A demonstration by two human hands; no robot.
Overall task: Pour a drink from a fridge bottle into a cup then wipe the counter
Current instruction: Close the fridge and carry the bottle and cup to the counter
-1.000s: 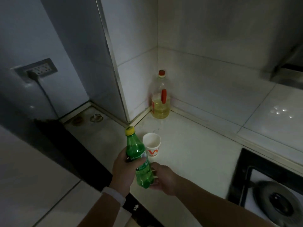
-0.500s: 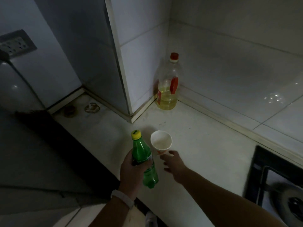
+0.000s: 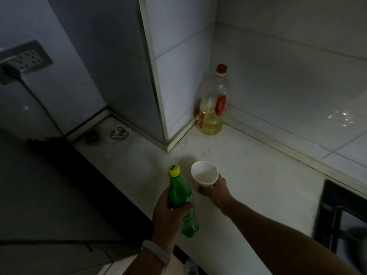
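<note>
A green plastic bottle (image 3: 179,192) with a yellow cap on it is held upright over the counter's front edge, my left hand (image 3: 167,217) wrapped around its middle. Just to its right a white paper cup (image 3: 204,172) tilts toward me, and my right hand (image 3: 215,190) grips it from below and behind. The inside of the cup looks white; in this dim light I cannot tell whether there is liquid in it. Both sit over the white counter (image 3: 248,175).
A large clear oil bottle (image 3: 212,108) with a red cap stands in the tiled corner behind. A gas stove (image 3: 341,217) fills the right edge. A wall socket with a plug (image 3: 21,61) is at the left. Dark floor lies below the counter edge.
My right hand left the bottle's base, reached for the cup and now holds it tilted. The left hand keeps the bottle upright. The camera view shifted.
</note>
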